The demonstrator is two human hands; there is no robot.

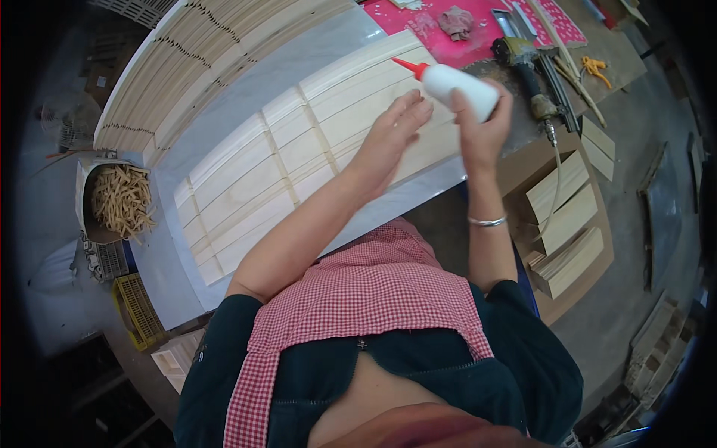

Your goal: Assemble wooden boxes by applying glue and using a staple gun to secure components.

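Observation:
My right hand (pixel 485 128) is wrapped round a white squeeze bottle (pixel 461 88) with a red pointed nozzle. The bottle lies tilted in the air, its nozzle pointing to the upper left. Just left of it my left hand (pixel 385 145) hovers over the boards, fingers stretched out and nothing in them. Below both hands, pale wooden boards (pixel 239 172) lie side by side in rows on the light table, with narrow gaps or strips running across them. Whether the left fingertips touch the wood, I cannot tell.
Stacked wooden slats (pixel 172 82) stand at the far left, beside a box of small wood sticks (pixel 122 200). A nail gun (pixel 530 78) with a hose lies at the right, near a crumpled cloth (pixel 455 24) and an orange air blow gun (pixel 595 69). Wood blocks (pixel 569 220) sit on cardboard.

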